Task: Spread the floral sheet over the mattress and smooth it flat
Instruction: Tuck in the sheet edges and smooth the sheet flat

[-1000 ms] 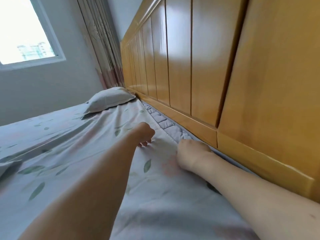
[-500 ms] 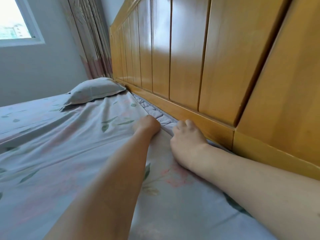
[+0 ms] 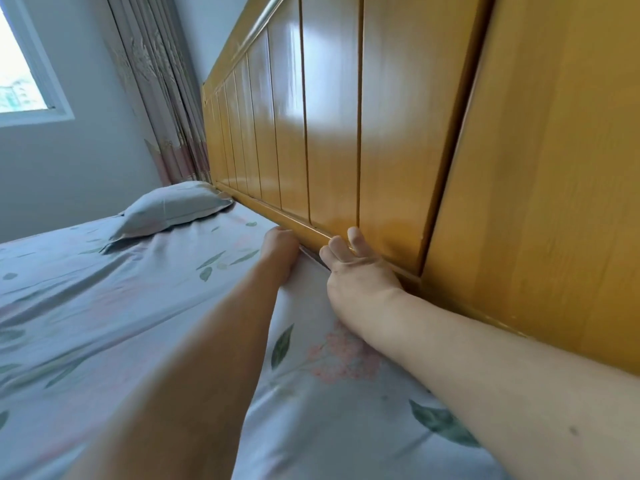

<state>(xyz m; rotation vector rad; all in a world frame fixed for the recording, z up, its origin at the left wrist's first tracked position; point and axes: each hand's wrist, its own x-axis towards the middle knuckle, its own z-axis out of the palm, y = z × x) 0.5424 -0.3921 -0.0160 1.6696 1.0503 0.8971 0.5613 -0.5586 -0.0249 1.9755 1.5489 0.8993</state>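
Note:
The floral sheet (image 3: pixel 145 306), pale blue with green leaves and pink flowers, covers the mattress up to the wooden headboard (image 3: pixel 332 133). My left hand (image 3: pixel 280 252) is curled with its fingers hidden at the sheet's top edge, right against the headboard's bottom rail. My right hand (image 3: pixel 356 271) lies just to its right, holding the sheet's edge, with three fingers lifted against the rail. The quilted mattress is hidden under the sheet here. Long folds still run across the sheet on the left.
A pillow (image 3: pixel 173 209) in the same fabric lies at the far end by the headboard. Behind it hang patterned curtains (image 3: pixel 156 98), and a window (image 3: pixel 24 74) is set in the grey wall at the upper left.
Both hands have moved forward to the headboard, pulling the sheet's edge with them. The strip of quilted mattress seen earlier is now covered. The camera has come closer.

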